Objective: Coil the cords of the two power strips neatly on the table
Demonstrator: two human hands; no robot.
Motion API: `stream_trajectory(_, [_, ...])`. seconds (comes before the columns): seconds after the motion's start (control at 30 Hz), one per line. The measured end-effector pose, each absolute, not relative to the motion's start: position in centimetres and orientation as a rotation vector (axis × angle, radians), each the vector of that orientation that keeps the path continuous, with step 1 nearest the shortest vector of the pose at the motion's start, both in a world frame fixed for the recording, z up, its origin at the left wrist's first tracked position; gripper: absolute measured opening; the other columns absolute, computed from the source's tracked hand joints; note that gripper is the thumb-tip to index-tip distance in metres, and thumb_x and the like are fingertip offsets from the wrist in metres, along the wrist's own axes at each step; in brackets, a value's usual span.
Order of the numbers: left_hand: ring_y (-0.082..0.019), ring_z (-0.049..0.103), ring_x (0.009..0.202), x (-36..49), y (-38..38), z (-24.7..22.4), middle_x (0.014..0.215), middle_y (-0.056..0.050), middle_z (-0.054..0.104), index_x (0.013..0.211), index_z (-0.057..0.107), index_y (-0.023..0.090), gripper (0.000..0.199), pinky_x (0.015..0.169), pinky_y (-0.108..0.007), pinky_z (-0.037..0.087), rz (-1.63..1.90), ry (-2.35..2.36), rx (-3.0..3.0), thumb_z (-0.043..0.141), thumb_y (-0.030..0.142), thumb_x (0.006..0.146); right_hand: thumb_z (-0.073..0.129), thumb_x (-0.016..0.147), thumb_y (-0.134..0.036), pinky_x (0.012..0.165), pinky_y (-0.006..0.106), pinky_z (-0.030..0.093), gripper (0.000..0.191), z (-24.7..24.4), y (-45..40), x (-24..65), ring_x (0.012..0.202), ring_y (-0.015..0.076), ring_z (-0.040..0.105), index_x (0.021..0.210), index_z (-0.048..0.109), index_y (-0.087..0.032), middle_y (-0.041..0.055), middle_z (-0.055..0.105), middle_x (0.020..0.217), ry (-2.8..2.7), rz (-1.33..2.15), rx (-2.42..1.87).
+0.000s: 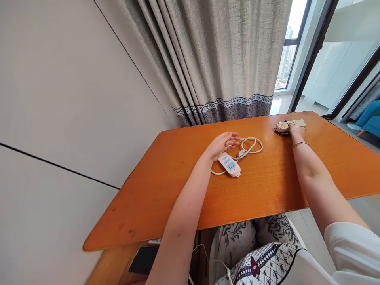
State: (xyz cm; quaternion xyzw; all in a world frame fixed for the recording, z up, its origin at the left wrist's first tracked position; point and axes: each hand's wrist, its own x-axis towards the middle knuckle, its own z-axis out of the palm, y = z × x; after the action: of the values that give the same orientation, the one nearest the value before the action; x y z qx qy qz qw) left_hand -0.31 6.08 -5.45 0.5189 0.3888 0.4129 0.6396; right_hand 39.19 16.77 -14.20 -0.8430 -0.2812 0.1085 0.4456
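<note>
A small white power strip with blue socket panels point(229, 164) lies near the middle of the wooden table point(166, 170), its white cable point(255, 150) looped behind and beside it. My left hand point(222, 145) hovers at the strip's far left end, fingers apart and pointing right over the cable, holding nothing. Far to the right, a longer cream-yellow power strip point(299, 123) lies near the back edge with a dark cord point(282, 133) beside it. My right hand point(296, 130) is on that strip, its fingers closed over the middle; the fingertips are partly hidden.
Grey curtains point(231, 51) hang behind the table, and a white wall point(74, 99) stands at the left. A dark flat object point(144, 259) lies on a lower shelf under the front edge. A blue sofa point(371, 120) is beyond the table at the right.
</note>
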Motion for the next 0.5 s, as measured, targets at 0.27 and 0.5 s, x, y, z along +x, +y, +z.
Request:
stream_trajectory(0.27, [-0.016, 0.072, 0.086, -0.3, 6.5, -6.0, 0.108, -0.011, 0.076, 0.102, 0.069, 0.016, 0.020, 0.079, -0.027, 0.049, 0.921, 0.912, 1.232, 0.063, 0.033, 0.095, 0.079, 0.082, -0.042, 0.110, 0.044, 0.047, 0.076, -12.8, 15.9, 38.6, 0.135, 0.0360, 0.054, 0.141, 0.049, -0.005, 0.0311, 0.052, 0.141, -0.459, 0.358, -2.173])
stream_trajectory(0.5, [-0.016, 0.071, 0.085, -0.4, 6.6, -6.0, 0.110, -0.011, 0.076, 0.102, 0.069, 0.016, 0.021, 0.079, -0.027, 0.048, 0.910, 0.953, 1.304, 0.063, 0.035, 0.094, 0.053, 0.098, -0.045, 0.105, 0.048, 0.050, 0.046, -13.0, 15.5, 39.2, 0.126, 0.0354, 0.059, 0.124, 0.060, -0.008, 0.0263, 0.058, 0.126, -0.623, 0.311, -2.087])
